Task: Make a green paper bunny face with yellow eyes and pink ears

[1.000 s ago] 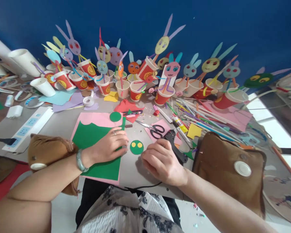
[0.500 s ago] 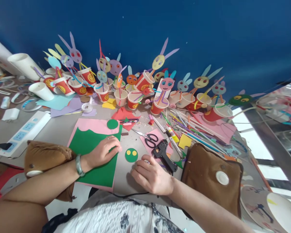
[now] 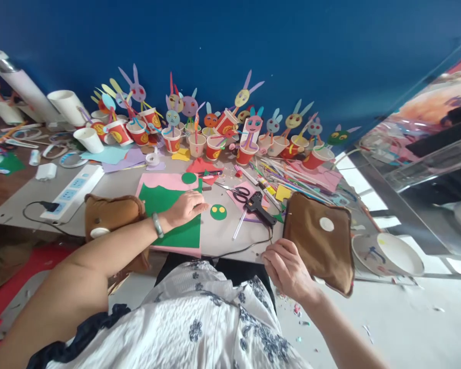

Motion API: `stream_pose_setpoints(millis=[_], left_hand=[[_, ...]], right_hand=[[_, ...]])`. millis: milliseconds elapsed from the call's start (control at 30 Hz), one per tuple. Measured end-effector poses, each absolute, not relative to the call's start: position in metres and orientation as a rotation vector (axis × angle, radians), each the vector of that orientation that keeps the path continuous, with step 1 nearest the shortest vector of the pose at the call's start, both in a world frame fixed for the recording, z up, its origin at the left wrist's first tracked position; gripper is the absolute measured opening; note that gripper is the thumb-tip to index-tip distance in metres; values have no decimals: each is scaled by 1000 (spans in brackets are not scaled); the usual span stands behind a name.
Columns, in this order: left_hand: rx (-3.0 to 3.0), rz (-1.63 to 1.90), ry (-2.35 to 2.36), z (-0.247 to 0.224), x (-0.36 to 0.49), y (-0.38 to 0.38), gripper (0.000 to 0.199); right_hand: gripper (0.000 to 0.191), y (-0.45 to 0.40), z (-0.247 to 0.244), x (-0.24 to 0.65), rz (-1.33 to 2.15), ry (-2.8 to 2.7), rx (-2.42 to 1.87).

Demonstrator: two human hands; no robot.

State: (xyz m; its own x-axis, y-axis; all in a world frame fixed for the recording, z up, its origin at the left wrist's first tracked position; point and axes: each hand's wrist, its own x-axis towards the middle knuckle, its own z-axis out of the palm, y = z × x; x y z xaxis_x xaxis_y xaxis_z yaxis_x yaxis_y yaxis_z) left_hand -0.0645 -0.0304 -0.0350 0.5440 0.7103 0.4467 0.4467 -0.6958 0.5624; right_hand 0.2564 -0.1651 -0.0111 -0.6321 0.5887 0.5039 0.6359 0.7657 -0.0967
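Note:
My left hand [image 3: 186, 209], with a jade-like bangle [image 3: 158, 225] at the wrist, rests loosely open on a green paper sheet [image 3: 176, 233]. Just right of its fingertips lies a green paper circle [image 3: 218, 211] bearing two yellow dots. My right hand [image 3: 286, 266] is at the table's front edge, its fingers curled together; whatever they may hold is hidden. Near it are the black glue gun [image 3: 262, 209] and its cord [image 3: 242, 250]. A thin white stick [image 3: 239, 224] lies beside the glue gun. Black-handled scissors [image 3: 241, 193] sit behind.
Paper cups [image 3: 247, 152] with rabbit-faced paper figures line the back by the blue wall. Brown cushions [image 3: 317, 230] flank the work area. A white power strip [image 3: 75, 190] is at left. Pipe cleaners [image 3: 303, 179], a plain green circle [image 3: 189, 178] and paper scraps lie around.
My right hand has moved right and toward the table's front edge, away from the dotted circle. The white stick now shows beside the glue gun. My left hand stays on the green sheet; the view has shifted.

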Motion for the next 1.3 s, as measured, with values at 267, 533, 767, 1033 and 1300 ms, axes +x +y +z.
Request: stream_pose_setpoints(millis=[267,533,767,1033,1300], left_hand=[[2290,1163,1047,-34,-65,-24,42],[2232,1245,905,6,-58,-31,42],[2303,920,1040,48,-67,-28,58],[2765,622,1439,45,-67,18,49],[2769,529,1326,32,-59,29,51]], right_hand=[[18,-212,-44,237,-59,-2269,-1043],[17,-208,-33,239,-125,-2277,-1036],[15,-191,-26,235,-95,-2340,-983],[10,-157,-7,217,-167,-2431,-837],[11,-138,3,221,-233,-2548,-807]])
